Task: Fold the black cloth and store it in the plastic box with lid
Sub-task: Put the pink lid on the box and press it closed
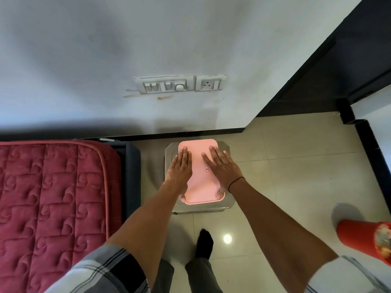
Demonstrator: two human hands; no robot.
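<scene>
A pink lid (200, 187) covers the plastic box, which rests on a grey stool (229, 203) on the floor below the wall. My left hand (181, 168) lies flat on the lid's left side, fingers pointing away from me. My right hand (222, 168) lies flat on the lid's right side, thumb near the front right corner. Both palms press down with fingers stretched out. The black cloth is not visible; the closed lid hides the box's inside.
A red quilted mattress (53, 197) on a dark frame stands to the left of the stool. A red object (366, 240) sits on the tiled floor at the right. My socked foot (204, 244) stands just in front of the stool. Wall switches (179, 84) are above.
</scene>
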